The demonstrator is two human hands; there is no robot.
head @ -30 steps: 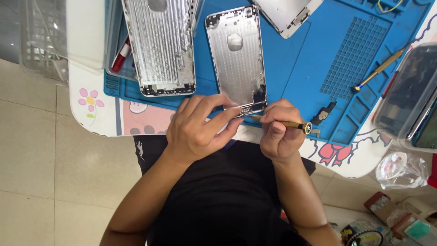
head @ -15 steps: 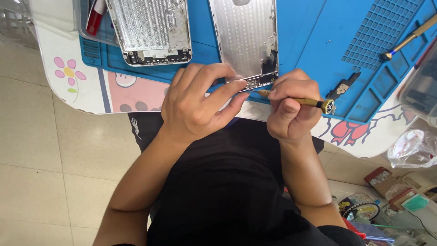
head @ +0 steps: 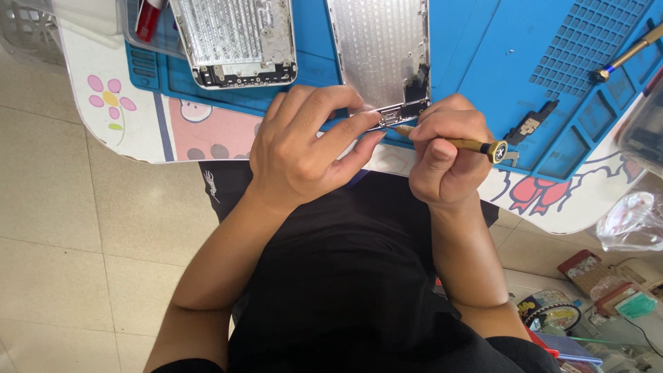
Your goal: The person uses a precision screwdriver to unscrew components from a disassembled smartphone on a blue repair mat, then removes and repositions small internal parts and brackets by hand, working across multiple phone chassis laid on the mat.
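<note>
A silver phone back housing (head: 378, 48) lies on a blue work mat (head: 483, 62), its bottom end toward me. My left hand (head: 304, 148) pinches that bottom edge between thumb and fingers. My right hand (head: 442, 159) grips a gold-handled screwdriver (head: 463, 144), held almost level, with its tip against the housing's lower end near the dark connector parts. The handle's end cap points to the right.
A second silver housing (head: 238, 38) lies in a clear tray at the left, beside a red-capped item (head: 148, 17). A small black part (head: 528, 124) and another gold tool (head: 625, 52) rest on the mat at the right. Bags and boxes sit on the floor at the lower right.
The view has shifted so the table sits higher and larger in frame. Both hands stay on the housing's bottom end, with the screwdriver still pressed there.
</note>
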